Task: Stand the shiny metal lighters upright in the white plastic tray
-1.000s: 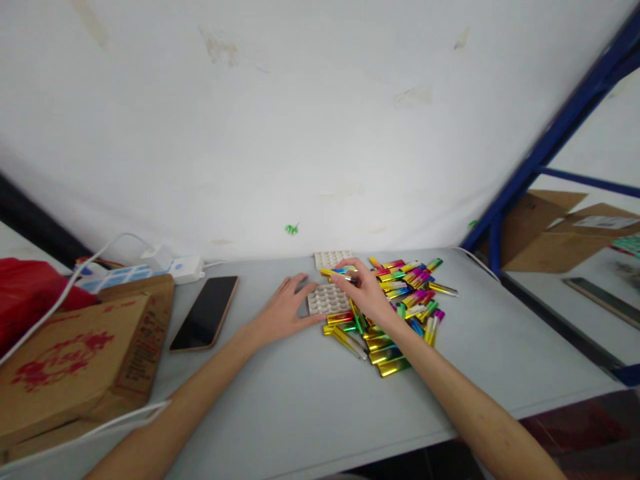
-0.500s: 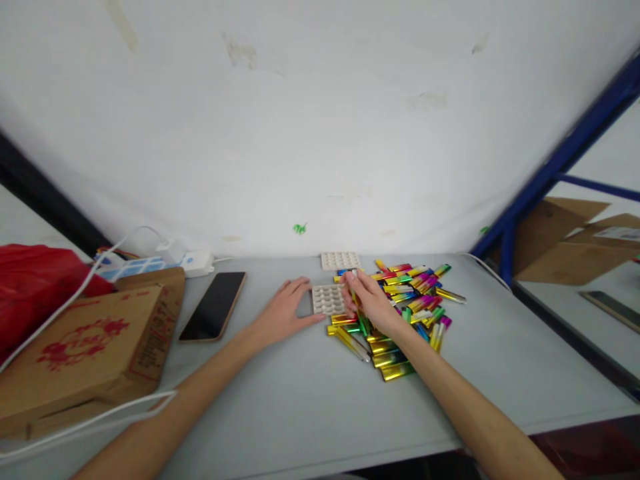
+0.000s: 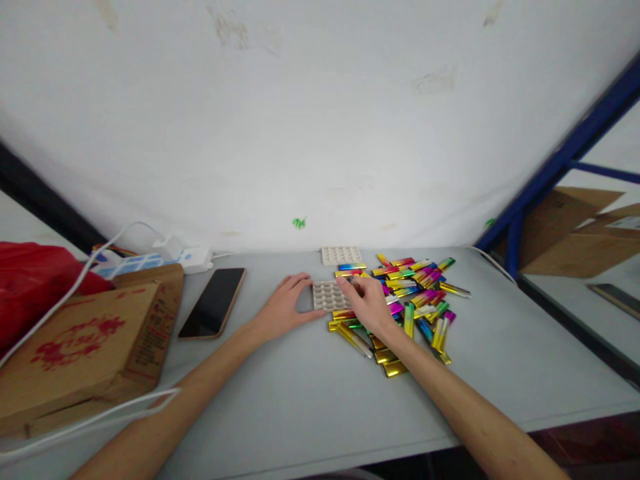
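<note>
A pale tray with rows of round hollows (image 3: 327,295) lies on the grey table in front of me. My left hand (image 3: 284,308) rests just left of it, fingers and thumb stretched apart, holding nothing. Over the tray's right end, my right hand (image 3: 369,303) is closed in a pinch. A small dark bit shows at its fingertips, but the fingers hide most of what they grip. Shiny metallic-coloured sticks (image 3: 409,320) in gold, green, pink and blue lie heaped around and under that hand. Behind, near the wall, is a second pale tray (image 3: 341,255).
Left of my hands lies a black-screened phone (image 3: 213,303). Farther left are a cardboard box (image 3: 90,333), a red bag (image 3: 35,293), a power strip (image 3: 195,259) and a white cable (image 3: 85,273). A blue frame post (image 3: 515,247) and an open carton (image 3: 560,233) stand at right.
My right hand has turned and lowered over the right end of the nearer tray; the gold stick seen in it earlier no longer shows clearly. My left hand has stayed put. The view shifted slightly.
</note>
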Demonstrator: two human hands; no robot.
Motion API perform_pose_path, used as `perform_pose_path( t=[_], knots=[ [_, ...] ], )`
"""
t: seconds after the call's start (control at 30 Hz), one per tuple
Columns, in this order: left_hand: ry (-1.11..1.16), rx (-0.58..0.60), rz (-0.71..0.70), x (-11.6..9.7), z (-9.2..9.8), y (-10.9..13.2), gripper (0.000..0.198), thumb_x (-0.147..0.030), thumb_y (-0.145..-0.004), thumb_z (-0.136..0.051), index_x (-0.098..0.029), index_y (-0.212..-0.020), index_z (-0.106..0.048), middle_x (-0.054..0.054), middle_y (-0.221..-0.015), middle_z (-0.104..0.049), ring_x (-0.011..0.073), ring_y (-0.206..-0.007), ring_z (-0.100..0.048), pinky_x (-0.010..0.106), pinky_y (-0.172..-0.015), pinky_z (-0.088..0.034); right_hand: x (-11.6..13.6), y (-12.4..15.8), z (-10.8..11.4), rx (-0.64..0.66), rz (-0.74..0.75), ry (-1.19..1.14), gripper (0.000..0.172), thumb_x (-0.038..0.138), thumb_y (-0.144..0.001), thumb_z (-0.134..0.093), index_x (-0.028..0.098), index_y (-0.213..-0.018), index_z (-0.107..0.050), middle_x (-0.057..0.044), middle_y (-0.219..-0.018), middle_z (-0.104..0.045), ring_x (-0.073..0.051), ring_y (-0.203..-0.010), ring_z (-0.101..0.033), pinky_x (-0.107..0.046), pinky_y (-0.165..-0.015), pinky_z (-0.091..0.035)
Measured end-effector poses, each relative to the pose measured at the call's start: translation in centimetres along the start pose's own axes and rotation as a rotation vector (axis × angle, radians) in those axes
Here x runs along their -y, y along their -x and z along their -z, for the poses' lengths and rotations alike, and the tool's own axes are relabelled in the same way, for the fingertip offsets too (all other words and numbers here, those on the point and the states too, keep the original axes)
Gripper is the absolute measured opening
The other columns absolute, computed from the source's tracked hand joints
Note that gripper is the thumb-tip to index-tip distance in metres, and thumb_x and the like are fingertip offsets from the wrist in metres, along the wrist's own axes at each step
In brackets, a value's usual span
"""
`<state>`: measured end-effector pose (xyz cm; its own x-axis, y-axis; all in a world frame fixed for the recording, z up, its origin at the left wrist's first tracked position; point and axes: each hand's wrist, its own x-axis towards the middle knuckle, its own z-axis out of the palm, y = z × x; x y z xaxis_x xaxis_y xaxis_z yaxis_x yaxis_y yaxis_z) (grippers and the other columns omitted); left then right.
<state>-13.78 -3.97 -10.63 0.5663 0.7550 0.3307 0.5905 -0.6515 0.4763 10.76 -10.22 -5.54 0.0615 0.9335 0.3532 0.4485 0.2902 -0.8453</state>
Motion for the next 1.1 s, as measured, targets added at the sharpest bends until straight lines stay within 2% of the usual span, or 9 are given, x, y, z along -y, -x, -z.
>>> perform_pose_path(
  t=[0.23, 0.5, 0.7, 0.83, 0.97, 1.1],
  knots=[
    [0.006, 0.001, 0.006, -0.01, -0.09, 0.06, 0.074, -0.073, -0.095, -0.085, -0.020, -0.146, -0.072, 0.018, -0.162, -0.068, 0.0386, -0.152, -0.064, 0.056, -0.136, -0.049, -0.52, 0.04, -0.19, -0.051, 0.000, 0.035, 0.063, 0.066, -0.101, -0.061, 0.028, -0.057, -0.036, 0.004, -0.055, -0.036, -0.015, -0.058, -0.033, -0.034, -0.060, -0.027],
    [-0.010, 0.007, -0.007, 0.01, -0.03, -0.01, 0.072, -0.073, -0.095, -0.085, -0.023, -0.145, -0.071, 0.016, -0.163, -0.068, 0.0383, -0.152, -0.065, 0.057, -0.138, -0.044, -0.22, 0.17, -0.64, -0.024, 0.011, 0.065, 0.053, 0.052, -0.098, -0.063, 0.029, -0.059, -0.037, 0.003, -0.055, -0.044, -0.017, -0.058, -0.037, -0.034, -0.062, -0.030],
    [0.001, -0.007, -0.006, 0.05, -0.17, 0.03, 0.074, -0.072, -0.094, -0.087, -0.022, -0.147, -0.072, 0.016, -0.163, -0.069, 0.0389, -0.151, -0.065, 0.056, -0.136, -0.048, -0.44, 0.13, -0.57, -0.019, 0.025, 0.099, 0.052, 0.053, -0.100, -0.058, 0.029, -0.059, -0.036, 0.003, -0.055, -0.044, -0.016, -0.058, -0.037, -0.034, -0.061, -0.028],
    [0.004, -0.024, -0.011, 0.17, -0.29, 0.02, 0.074, -0.072, -0.093, -0.089, -0.022, -0.145, -0.073, 0.017, -0.161, -0.070, 0.0390, -0.150, -0.066, 0.057, -0.135, -0.049, -0.44, 0.11, -0.47, -0.003, 0.050, 0.150, 0.056, 0.059, -0.106, -0.055, 0.029, -0.063, -0.036, 0.004, -0.056, -0.044, -0.016, -0.057, -0.039, -0.033, -0.061, -0.030],
    [0.015, -0.032, -0.015, 0.28, -0.29, -0.03, 0.073, -0.070, -0.092, -0.091, -0.022, -0.144, -0.074, 0.016, -0.159, -0.072, 0.0385, -0.149, -0.067, 0.056, -0.135, -0.050, -0.42, 0.10, -0.46, 0.036, 0.087, 0.180, 0.052, 0.063, -0.113, -0.051, 0.029, -0.075, -0.045, 0.004, -0.061, -0.052, -0.017, -0.060, -0.048, -0.032, -0.064, -0.036],
    [0.033, -0.034, -0.010, 0.41, -0.30, -0.05, 0.071, -0.069, -0.091, -0.092, -0.022, -0.143, -0.075, 0.016, -0.159, -0.071, 0.0379, -0.148, -0.067, 0.056, -0.133, -0.051, -0.57, 0.00, -0.41, 0.134, 0.147, 0.173, 0.036, 0.050, -0.117, -0.049, 0.029, -0.088, -0.049, 0.000, -0.076, -0.064, -0.022, -0.071, -0.061, -0.032, -0.069, -0.043]
  ],
)
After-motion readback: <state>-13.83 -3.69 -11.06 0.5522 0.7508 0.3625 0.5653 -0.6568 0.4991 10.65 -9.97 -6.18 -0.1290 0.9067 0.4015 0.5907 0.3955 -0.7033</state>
